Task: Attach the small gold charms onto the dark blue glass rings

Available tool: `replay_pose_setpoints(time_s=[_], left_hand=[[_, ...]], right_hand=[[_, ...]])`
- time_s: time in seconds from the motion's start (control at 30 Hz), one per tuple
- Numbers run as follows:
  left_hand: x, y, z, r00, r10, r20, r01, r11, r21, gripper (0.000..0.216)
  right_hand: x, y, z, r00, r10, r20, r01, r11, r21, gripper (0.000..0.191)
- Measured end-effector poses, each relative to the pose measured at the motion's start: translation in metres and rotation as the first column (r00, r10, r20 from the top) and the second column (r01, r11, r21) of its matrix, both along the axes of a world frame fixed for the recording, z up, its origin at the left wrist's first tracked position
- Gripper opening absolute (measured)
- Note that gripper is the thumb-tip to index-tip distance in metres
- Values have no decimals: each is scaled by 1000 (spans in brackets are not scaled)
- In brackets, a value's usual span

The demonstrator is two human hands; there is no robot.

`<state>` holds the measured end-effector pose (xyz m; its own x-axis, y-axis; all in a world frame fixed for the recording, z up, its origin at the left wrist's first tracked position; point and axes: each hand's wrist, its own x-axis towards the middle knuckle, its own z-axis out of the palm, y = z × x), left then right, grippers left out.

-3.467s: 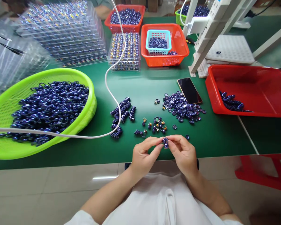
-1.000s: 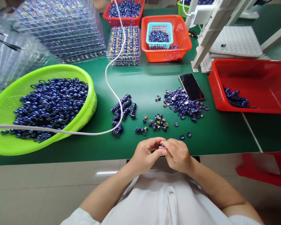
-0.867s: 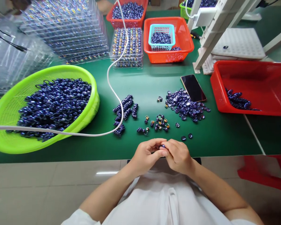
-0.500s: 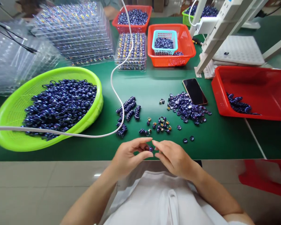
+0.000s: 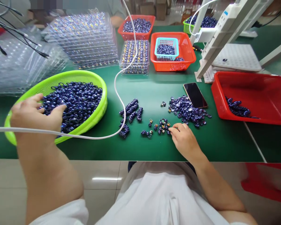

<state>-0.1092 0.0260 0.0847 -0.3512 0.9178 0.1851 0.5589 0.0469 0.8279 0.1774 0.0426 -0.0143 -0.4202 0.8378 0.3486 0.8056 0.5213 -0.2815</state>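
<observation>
My left hand point(image 5: 38, 114) reaches over the lime-green basket point(image 5: 103, 107), thumb and fingers spread apart at the heap of glossy dark-blue looped pieces point(image 5: 76, 100). No piece shows clearly in its grasp. Fingertips pressed together, my right hand point(image 5: 184, 140) rests at the edge of a small cluster of dark-blue and gold pieces point(image 5: 163, 125). Whatever sits between those fingertips is too small to make out. Beyond that hand lies a pile of flat, shiny dark-blue discs point(image 5: 188, 109). Short stacked rows of dark-blue pieces point(image 5: 131, 107) lie between the two hands.
A white cable point(image 5: 115, 84) loops across the bench and passes over my left wrist. A phone point(image 5: 195, 95) touches the disc pile. Around stand a red tray point(image 5: 259, 93), an orange basket point(image 5: 173, 66), stacked clear trays point(image 5: 84, 40) and a white metal post point(image 5: 215, 43).
My hands were together at the bench's front edge. The left has swung out to the lime-green basket; the right has moved forward and right to the small cluster. The view has shifted slightly.
</observation>
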Motion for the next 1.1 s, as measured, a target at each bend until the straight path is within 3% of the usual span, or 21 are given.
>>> replay_pose_setpoints(time_s=[0.13, 0.2, 0.27, 0.33, 0.4, 0.43, 0.5, 0.57, 0.63, 0.7, 0.83, 0.97, 1.1], left_hand=[[-25, 13, 1, 997, -53, -57, 60, 992, 113, 27], [-31, 14, -8, 981, -5, -194, 55, 966, 254, 24], [-19, 9, -22, 963, 20, -270, 83, 927, 365, 29], [9, -1, -38, 978, -174, -112, 201, 930, 309, 22], [43, -12, -53, 930, -334, 153, 309, 936, 167, 20], [58, -16, -59, 871, -372, 322, 367, 927, 80, 20], [83, -22, -68, 676, -361, 643, 508, 860, -51, 25], [96, -23, -75, 481, -297, 825, 609, 790, -70, 30], [101, -22, -80, 364, -247, 898, 646, 761, -52, 32], [102, -20, -84, 319, -209, 924, 658, 751, -57, 28], [101, -17, -85, 284, -136, 949, 684, 723, -101, 26], [101, -17, -83, 261, -91, 961, 660, 743, -109, 26], [101, -19, -79, 258, -81, 963, 650, 752, -110, 23]], right_hand=[[-1, 0, -6, 1000, -19, 9, 20, 1000, -20, 17], [0, -2, -4, 998, -22, -53, 19, 998, -53, 16], [0, -7, 0, 980, -12, -200, -7, 995, -96, 14], [-2, -15, 6, 914, -10, -406, -62, 985, -163, 11], [-5, -23, 11, 797, -33, -603, -147, 958, -247, 10], [-7, -28, 13, 728, -45, -684, -198, 941, -273, 10], [-9, -35, 13, 622, -61, -781, -283, 912, -297, 9], [-10, -39, 12, 585, -60, -809, -314, 903, -294, 9], [-10, -40, 10, 586, -54, -809, -309, 908, -284, 9], [-9, -39, 8, 582, -60, -811, -301, 911, -283, 9], [-7, -38, 5, 563, -72, -823, -341, 887, -311, 10], [-3, -39, 10, 554, -64, -830, -393, 859, -329, 14], [-4, -42, 18, 656, 49, -753, -364, 895, -259, 37]])
